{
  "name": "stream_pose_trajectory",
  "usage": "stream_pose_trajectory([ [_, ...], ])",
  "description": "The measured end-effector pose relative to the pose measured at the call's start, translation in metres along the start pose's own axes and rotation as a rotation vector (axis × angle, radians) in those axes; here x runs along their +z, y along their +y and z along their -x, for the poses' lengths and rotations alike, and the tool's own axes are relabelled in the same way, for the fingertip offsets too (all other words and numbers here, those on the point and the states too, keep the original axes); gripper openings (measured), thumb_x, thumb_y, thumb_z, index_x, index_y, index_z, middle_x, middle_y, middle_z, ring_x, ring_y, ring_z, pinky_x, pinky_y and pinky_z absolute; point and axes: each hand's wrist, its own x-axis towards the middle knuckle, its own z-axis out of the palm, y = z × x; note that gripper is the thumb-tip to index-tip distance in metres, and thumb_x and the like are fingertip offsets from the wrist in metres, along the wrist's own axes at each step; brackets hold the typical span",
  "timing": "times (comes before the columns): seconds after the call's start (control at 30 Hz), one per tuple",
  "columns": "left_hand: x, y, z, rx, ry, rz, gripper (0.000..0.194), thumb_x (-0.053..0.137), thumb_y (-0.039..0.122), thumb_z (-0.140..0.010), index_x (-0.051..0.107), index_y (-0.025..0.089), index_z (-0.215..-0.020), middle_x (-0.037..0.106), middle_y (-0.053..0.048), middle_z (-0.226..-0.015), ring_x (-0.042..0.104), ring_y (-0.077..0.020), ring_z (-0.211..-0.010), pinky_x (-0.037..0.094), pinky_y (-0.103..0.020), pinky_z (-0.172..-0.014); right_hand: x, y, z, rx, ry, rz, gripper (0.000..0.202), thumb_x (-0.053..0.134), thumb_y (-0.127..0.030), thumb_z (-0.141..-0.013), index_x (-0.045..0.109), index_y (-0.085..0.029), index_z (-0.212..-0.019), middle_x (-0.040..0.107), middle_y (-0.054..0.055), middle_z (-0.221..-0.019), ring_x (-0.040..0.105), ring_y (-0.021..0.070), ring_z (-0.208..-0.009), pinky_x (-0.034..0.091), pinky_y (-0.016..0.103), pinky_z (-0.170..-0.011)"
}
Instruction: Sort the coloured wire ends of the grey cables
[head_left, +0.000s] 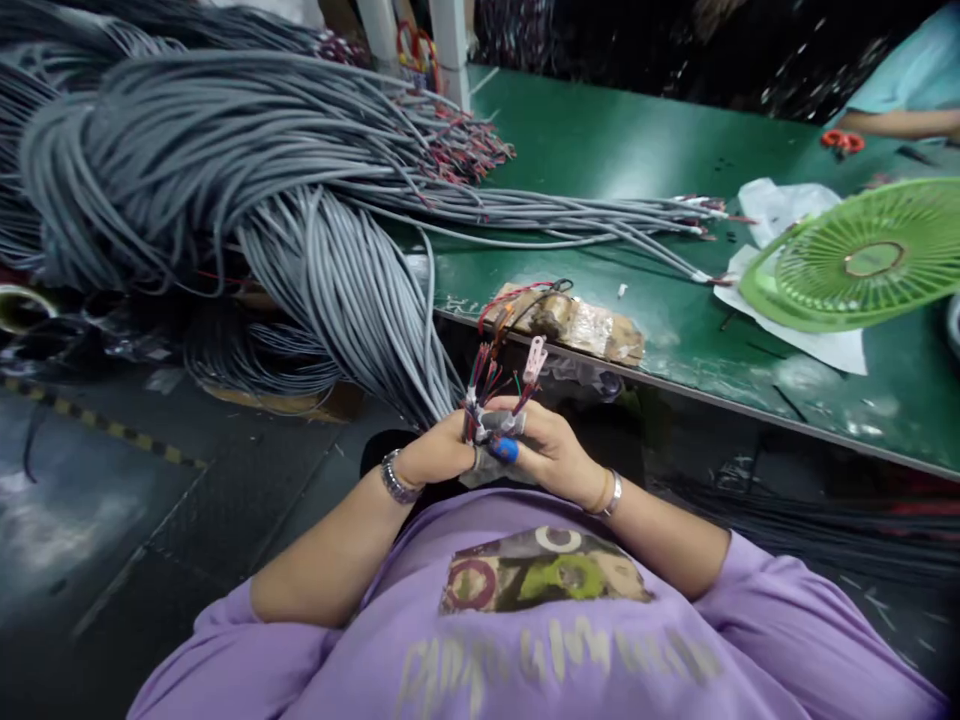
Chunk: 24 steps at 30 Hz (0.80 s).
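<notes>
Both hands meet in front of my lap at the end of a thick bundle of grey cables (367,300). My left hand (439,450) is closed around the bundle near its stripped end, where thin red, black and other coloured wires (487,375) stick up. My right hand (559,455) is closed beside it, fingertips pressed to the wires, with grey wrapping and a blue band (505,449) on its fingers. A pale pink clip (535,360), like a clothes peg, rises just above the right fingers among some wires. Exactly how the fingertips grip is partly hidden.
A big heap of grey cables (150,150) lies at left on the green table (585,130). On its near edge sits a taped cardboard piece (585,325). Further right are a green fan (874,258), white paper (825,335), orange-handled scissors (842,142) and another person's arm (904,124).
</notes>
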Motion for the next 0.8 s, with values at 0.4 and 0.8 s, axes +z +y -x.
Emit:
stream_pose_trajectory([
  [0.4, 0.001, -0.013, 0.007, -0.050, 0.172, 0.126, 0.042, 0.086, 0.028, -0.063, 0.073, 0.015, -0.101, 0.072, -0.005, -0.086, 0.065, -0.0160, -0.075, 0.054, -0.027, -0.072, 0.016, 0.022, 0.014, 0.155, 0.140, -0.077, 0.030, 0.060, -0.043, -0.090, 0.072, -0.021, -0.105, 0.067, 0.009, -0.118, 0.062, 0.0202, -0.110, 0.047, 0.038, -0.100],
  [0.8, 0.015, -0.001, 0.044, 0.156, 0.386, 0.072, 0.034, 0.078, 0.034, -0.075, 0.073, 0.016, -0.103, 0.076, -0.011, -0.095, 0.071, -0.0247, -0.091, 0.057, -0.038, -0.084, 0.009, -0.009, 0.025, 0.074, 0.135, -0.236, 0.026, 0.054, -0.039, -0.094, 0.068, -0.020, -0.104, 0.070, 0.005, -0.089, 0.063, 0.0130, -0.070, 0.055, 0.027, -0.069],
])
